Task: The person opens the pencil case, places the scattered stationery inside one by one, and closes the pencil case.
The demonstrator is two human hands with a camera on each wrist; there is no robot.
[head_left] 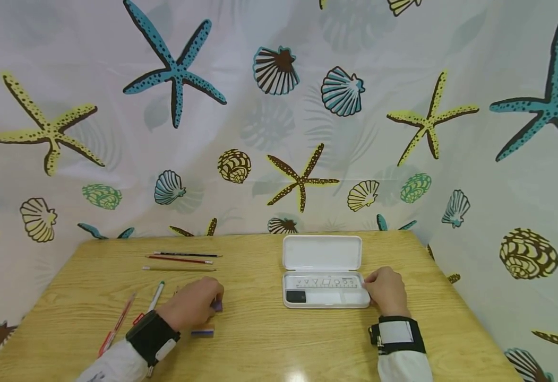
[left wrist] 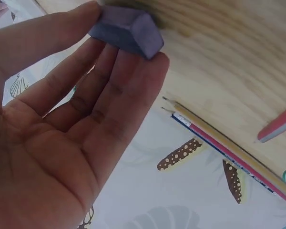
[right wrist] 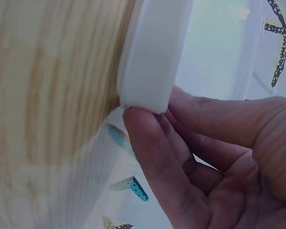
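Note:
My left hand [head_left: 192, 302] pinches a purple eraser [left wrist: 128, 31] between thumb and fingertips, just over the table. In the head view only a bit of that eraser [head_left: 217, 306] shows past the fingers. Another eraser [head_left: 202, 332], banded blue and pale, lies on the table just below this hand. On the right, my right hand [head_left: 387, 291] grips the right end of a white pencil case [head_left: 326, 306], with the thumb on its rim and fingers against its outer side. The case stands with its lid [head_left: 322, 253] raised. Inside are a clear stencil ruler [head_left: 326, 283] and a small black block [head_left: 295, 296].
Several pencils [head_left: 179, 269] lie in a loose row at the back left of the wooden table [head_left: 259, 355]. A red pen [head_left: 118, 321] and a white pen with a green end [head_left: 156, 294] lie beside my left forearm. A patterned cloth [head_left: 279, 127] hangs behind the table.

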